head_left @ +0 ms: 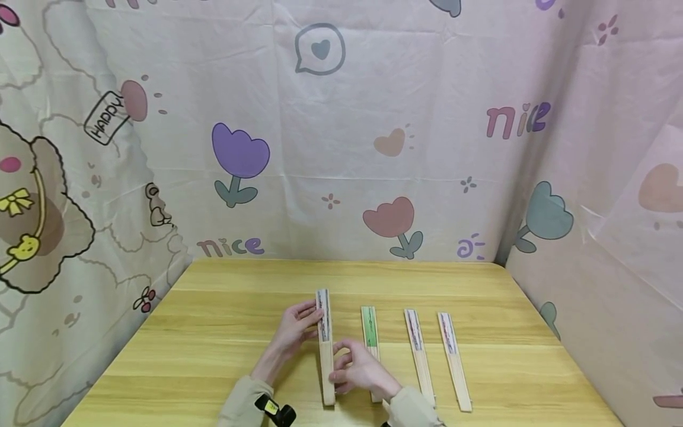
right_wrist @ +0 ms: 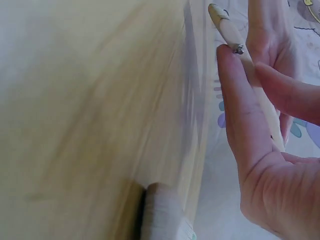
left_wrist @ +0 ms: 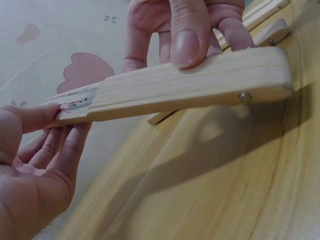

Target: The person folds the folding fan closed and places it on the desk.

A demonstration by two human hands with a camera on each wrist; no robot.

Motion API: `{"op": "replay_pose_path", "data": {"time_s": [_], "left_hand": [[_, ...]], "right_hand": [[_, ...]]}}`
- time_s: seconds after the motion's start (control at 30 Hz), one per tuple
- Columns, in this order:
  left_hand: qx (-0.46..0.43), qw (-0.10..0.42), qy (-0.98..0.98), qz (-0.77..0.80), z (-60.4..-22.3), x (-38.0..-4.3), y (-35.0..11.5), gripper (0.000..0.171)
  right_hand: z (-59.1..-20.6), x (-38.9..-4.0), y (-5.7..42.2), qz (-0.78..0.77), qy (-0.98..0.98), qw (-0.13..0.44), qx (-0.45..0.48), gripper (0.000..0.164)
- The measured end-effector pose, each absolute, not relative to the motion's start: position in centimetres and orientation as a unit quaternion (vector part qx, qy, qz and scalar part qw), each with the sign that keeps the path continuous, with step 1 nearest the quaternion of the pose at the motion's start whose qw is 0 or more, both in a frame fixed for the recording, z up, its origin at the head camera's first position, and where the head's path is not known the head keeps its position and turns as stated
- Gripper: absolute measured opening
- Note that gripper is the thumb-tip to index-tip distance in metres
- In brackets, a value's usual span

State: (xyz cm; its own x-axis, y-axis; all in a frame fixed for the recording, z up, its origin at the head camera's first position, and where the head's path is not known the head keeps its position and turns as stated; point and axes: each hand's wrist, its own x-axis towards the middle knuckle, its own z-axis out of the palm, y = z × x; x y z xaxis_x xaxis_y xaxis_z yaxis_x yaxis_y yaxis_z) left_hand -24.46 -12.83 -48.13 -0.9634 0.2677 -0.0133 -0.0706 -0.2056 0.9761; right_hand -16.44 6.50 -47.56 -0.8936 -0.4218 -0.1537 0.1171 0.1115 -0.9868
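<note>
A folded wooden folding fan point(head_left: 326, 373) is held up off the tabletop, its shadow falling below it in the left wrist view. My left hand point(head_left: 290, 331) pinches its patterned upper end, thumb on top and fingers beneath. The right hand point(head_left: 364, 369) grips the plain wooden lower part between thumb and fingers. A metal rivet point(left_wrist: 244, 97) shows near the rounded end of the fan. Just right of it lies a closed fan with a green upper part point(head_left: 369, 326), partly hidden by my right hand.
Two more closed fans, one nearer point(head_left: 415, 332) and one farther right point(head_left: 450, 344), lie side by side on the wooden table point(head_left: 229, 296). A printed cloth point(head_left: 320, 118) hangs behind the table and at both sides.
</note>
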Motion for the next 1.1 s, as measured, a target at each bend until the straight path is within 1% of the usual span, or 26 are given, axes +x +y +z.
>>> {"op": "replay_pose_path", "data": {"time_s": [0.37,0.6,0.77,0.93,1.0,1.1], "left_hand": [[0.069,0.128,0.648,0.747,-48.8,-25.7,-13.0,0.056],[0.071,0.145,0.661,0.733,-49.2,-26.1,-13.0,0.058],[0.064,0.146,0.662,0.732,-49.5,-26.3,-12.9,0.057],[0.066,0.137,0.672,0.725,-49.6,-26.1,-12.9,0.054],[0.067,0.119,0.691,0.71,-49.5,-25.7,-12.9,0.054],[0.051,0.079,0.736,0.67,-48.9,-24.9,-12.9,0.055]], "right_hand": [[-47.9,-16.8,6.1,-0.649,0.718,0.233,-0.095,0.051],[-48.0,-17.1,6.1,-0.633,0.729,0.238,-0.104,0.043],[-47.9,-17.2,6.2,-0.621,0.739,0.24,-0.105,0.041],[-47.7,-17.1,6.4,-0.615,0.745,0.238,-0.103,0.043],[-47.5,-17.0,6.6,-0.616,0.745,0.236,-0.101,0.045],[-47.2,-17.0,7.2,-0.618,0.745,0.232,-0.1,0.048]]}}
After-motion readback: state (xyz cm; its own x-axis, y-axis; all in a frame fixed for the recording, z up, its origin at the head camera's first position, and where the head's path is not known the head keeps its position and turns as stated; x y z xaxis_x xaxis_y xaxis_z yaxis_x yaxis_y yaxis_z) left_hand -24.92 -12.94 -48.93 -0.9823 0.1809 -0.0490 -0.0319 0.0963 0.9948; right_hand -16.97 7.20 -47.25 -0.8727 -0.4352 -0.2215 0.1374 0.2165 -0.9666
